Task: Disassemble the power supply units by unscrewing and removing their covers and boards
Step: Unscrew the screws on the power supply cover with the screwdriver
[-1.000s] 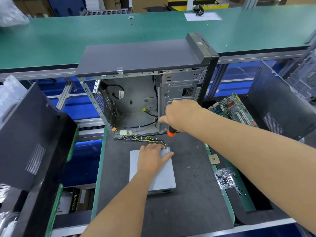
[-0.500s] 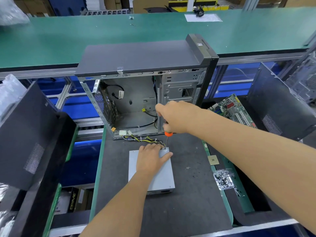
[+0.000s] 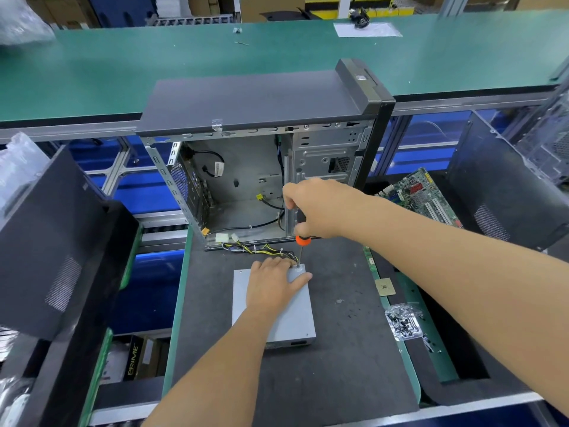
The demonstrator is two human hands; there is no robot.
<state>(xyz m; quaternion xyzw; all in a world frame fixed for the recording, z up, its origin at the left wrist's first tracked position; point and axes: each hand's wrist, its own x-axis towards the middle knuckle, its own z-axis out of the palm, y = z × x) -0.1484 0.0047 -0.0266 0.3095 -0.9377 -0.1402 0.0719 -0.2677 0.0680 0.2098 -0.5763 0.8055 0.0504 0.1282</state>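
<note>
The power supply unit [image 3: 277,306] lay flat on the gray mat [image 3: 308,380]. The left hand [image 3: 272,291] pressed it, fingers spread. The right hand [image 3: 314,208] gripped the screwdriver [image 3: 301,248] upright, its tip probably on the far right corner screw.

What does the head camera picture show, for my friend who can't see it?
A person's left hand presses down on a grey power supply box while the right hand holds an orange-collared screwdriver upright on its far right corner. Behind stands an open, mostly empty computer case on a dark mat.
</note>
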